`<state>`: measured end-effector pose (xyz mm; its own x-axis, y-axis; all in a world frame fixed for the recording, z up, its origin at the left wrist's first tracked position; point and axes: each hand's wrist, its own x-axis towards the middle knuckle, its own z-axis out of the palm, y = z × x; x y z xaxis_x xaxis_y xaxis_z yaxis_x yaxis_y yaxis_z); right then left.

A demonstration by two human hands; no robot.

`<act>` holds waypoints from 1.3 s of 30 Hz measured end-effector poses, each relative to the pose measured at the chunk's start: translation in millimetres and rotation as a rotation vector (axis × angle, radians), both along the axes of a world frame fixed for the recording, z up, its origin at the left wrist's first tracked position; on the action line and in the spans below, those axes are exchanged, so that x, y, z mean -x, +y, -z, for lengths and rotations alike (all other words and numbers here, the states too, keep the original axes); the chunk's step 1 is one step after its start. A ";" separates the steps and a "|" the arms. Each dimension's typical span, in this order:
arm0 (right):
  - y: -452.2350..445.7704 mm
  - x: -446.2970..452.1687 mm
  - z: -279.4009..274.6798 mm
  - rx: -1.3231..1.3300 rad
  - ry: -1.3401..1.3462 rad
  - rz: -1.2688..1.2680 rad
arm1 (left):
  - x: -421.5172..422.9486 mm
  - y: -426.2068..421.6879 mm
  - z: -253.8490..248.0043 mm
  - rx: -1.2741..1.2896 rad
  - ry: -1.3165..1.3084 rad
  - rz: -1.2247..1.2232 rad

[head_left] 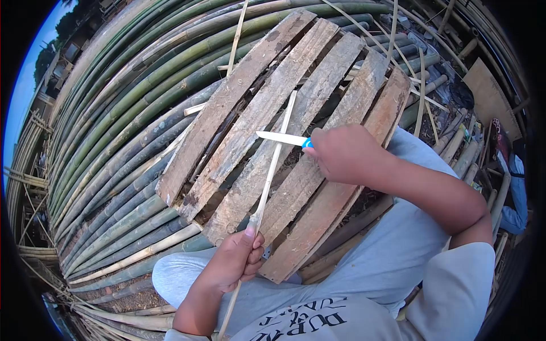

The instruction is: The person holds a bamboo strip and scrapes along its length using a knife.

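Note:
A thin bamboo strip (pixel 268 182) runs slantwise over a wooden slatted pallet (pixel 301 102). My left hand (pixel 236 258) is closed around the strip near its lower part, thumb lying along it by a node. My right hand (pixel 347 154) grips a knife (pixel 281 137) by its blue handle, which the fingers mostly hide. The pale blade points left and lies across the strip, above my left hand. Whether the blade touches the strip, I cannot tell. Fine shavings lie on the slats.
Long green bamboo poles (pixel 142 108) are stacked to the left and behind the pallet. Split strips (pixel 422 94) and cut pieces lie at the right, near a brown board (pixel 492 99). My crossed legs (pixel 392 244) are below the pallet.

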<state>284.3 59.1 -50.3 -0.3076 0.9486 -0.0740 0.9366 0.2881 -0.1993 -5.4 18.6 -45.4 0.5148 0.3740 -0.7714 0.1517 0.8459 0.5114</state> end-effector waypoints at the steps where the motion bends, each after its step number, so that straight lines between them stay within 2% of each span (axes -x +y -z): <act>1: 18.6 -19.8 5.8 -0.101 -0.024 0.103 | 0.6 -1.2 -1.3 0.007 0.007 0.000; 2: 31.4 -30.4 2.2 -0.207 -0.051 0.206 | 0.2 -1.1 -3.9 0.018 0.000 0.000; 4: 27.8 -29.1 -1.7 -0.172 -0.100 0.181 | -0.5 -1.1 -5.0 0.019 -0.014 -0.001; 6: 1.8 4.7 -14.5 0.000 -0.027 -0.089 | -0.6 -4.1 -1.1 -0.042 0.018 0.003; 7: -3.2 10.7 -13.4 0.026 -0.007 -0.087 | -1.6 -6.3 3.7 -0.037 0.022 0.001; 9: 12.7 -5.2 -3.0 -0.058 -0.014 -0.025 | -4.3 -11.5 13.3 -0.273 0.156 0.064; 10: 21.5 -13.2 -1.3 -0.150 -0.035 0.031 | -6.3 -12.6 13.2 -0.269 0.155 0.064; 12: 17.4 -7.2 -4.8 -0.133 -0.033 0.047 | -10.5 -13.3 11.3 -0.249 0.129 0.053; 15: -2.6 16.3 -3.8 -0.055 -0.032 -0.123 | -10.3 -18.4 12.2 -0.272 0.144 0.063; 19: 7.9 8.7 2.4 -0.148 0.037 -0.147 | -11.8 -10.0 9.9 -0.251 0.145 0.040; 28: -3.6 19.5 0.6 -0.216 0.013 -0.049 | -10.5 -10.2 5.9 -0.200 0.105 0.029; 31: 2.7 12.1 -4.5 -0.132 -0.036 -0.088 | -9.1 -14.6 4.7 -0.174 0.089 0.035; 33: 23.2 -4.5 -4.7 -0.211 -0.083 0.149 | -8.1 -15.4 1.3 -0.132 0.056 0.021; 34: 18.0 -0.7 -1.9 -0.215 -0.089 0.145 | -7.4 -15.7 3.0 -0.135 0.050 0.017; 36: -1.8 23.1 -4.0 -0.095 -0.047 -0.112 | -5.3 -16.1 7.7 -0.157 0.053 0.042; 38: 0.7 23.4 -2.4 -0.059 -0.048 -0.122 | -5.4 -16.5 2.1 -0.124 0.048 0.036; 39: 11.6 13.3 -3.3 -0.113 -0.069 -0.010 | -5.3 -16.3 -0.1 -0.079 0.047 0.033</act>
